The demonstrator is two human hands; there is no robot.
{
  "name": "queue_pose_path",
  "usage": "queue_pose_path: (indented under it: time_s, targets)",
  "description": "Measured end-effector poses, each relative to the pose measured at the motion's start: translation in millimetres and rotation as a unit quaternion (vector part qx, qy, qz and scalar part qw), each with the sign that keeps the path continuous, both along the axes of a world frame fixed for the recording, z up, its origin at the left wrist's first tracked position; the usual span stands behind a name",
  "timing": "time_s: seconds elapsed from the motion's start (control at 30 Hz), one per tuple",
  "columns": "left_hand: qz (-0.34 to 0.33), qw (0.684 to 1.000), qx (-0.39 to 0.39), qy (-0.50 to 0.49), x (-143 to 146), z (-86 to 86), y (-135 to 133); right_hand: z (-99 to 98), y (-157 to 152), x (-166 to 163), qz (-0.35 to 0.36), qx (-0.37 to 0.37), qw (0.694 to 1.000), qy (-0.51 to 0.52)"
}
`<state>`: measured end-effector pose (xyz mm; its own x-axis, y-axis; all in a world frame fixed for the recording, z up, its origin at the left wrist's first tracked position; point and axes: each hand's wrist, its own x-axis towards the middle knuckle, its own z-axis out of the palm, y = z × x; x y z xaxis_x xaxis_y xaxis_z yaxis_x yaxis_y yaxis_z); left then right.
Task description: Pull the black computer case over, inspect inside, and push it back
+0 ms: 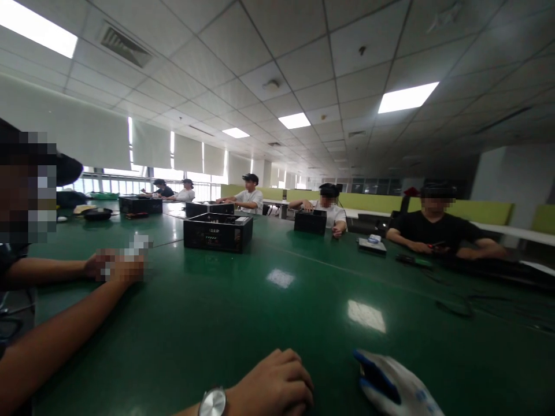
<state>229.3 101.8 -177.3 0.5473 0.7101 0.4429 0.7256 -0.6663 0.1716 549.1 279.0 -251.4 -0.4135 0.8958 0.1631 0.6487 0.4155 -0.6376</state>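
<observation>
My left hand (275,384), bare and with a silver watch (212,401) on its wrist, is low over the near part of the green table (260,323). Its fingers are curled inward, and the palm side is hidden. To its right is my right hand (394,381) in a white work glove with a blue palm. The gloved fingers bend toward the thumb; whatever may be between them is too small to name. Bare tabletop separates the two hands. Nearest ahead of them is a black, open-topped computer case (217,234).
At the left, a person's forearms (65,318) reach over the table, their hands blurred out. Across it, several people sit by black cases (310,221). A flat silver box (372,245), a green-and-black item (414,261) and dark cables (455,306) lie at the right.
</observation>
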Motion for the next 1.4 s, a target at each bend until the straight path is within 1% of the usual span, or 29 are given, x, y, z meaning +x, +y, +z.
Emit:
queue_pose_path:
  time_s: [0.13,0.33,0.43,0.6,0.7,0.77,0.83,0.9,1.03,1.17,1.23,1.4]
  targets:
    - [-0.005,1.0,-0.005,-0.023,1.2,-0.7,-1.9,3.8,-3.3,-3.8,0.003,0.035,0.999,-0.004]
    - [-0.018,1.0,-0.021,-0.012,1.1,-2.1,-4.4,20.7,-15.1,-12.4,-0.017,0.028,0.999,0.008]
    - [-0.029,0.999,-0.012,-0.007,1.2,-5.1,-4.6,24.3,-18.1,-12.2,-0.027,0.018,0.999,0.011]
    - [-0.026,1.0,-0.011,0.012,0.8,-7.2,-4.5,17.2,-15.0,-7.7,-0.016,-0.003,1.0,-0.002]
    - [-0.034,0.999,0.003,0.017,-1.4,-10.9,-0.5,10.8,-11.2,-4.8,-0.027,0.013,1.0,0.004]
    - [-0.04,0.999,0.019,0.025,-3.5,-16.1,3.7,8.5,-9.7,-3.9,-0.018,0.017,1.0,0.009]
    - [-0.043,0.998,0.033,0.03,-5.3,-21.6,7.5,8.1,-9.1,-4.0,-0.005,0.014,1.0,0.018]
    - [-0.043,0.998,0.034,0.033,-6.1,-24.9,9.1,9.0,-9.0,-4.7,-0.008,0.007,1.0,0.019]
    - [-0.045,0.998,0.015,0.03,-4.3,-21.3,4.7,12.5,-10.3,-6.4,0.0,0.015,1.0,0.013]
    - [-0.036,0.999,0.002,0.009,-1.6,-13.7,-0.8,19.5,-15.8,-9.3,-0.016,0.062,0.998,-0.004]
    - [-0.038,0.999,0.006,0.004,-1.0,-12.2,-1.4,25.5,-20.7,-11.8,-0.01,0.076,0.997,-0.022]
    - [-0.042,0.999,0.017,0.013,-1.3,-12.2,-2.0,44.2,-34.1,-18.8,0.038,0.063,0.996,-0.052]
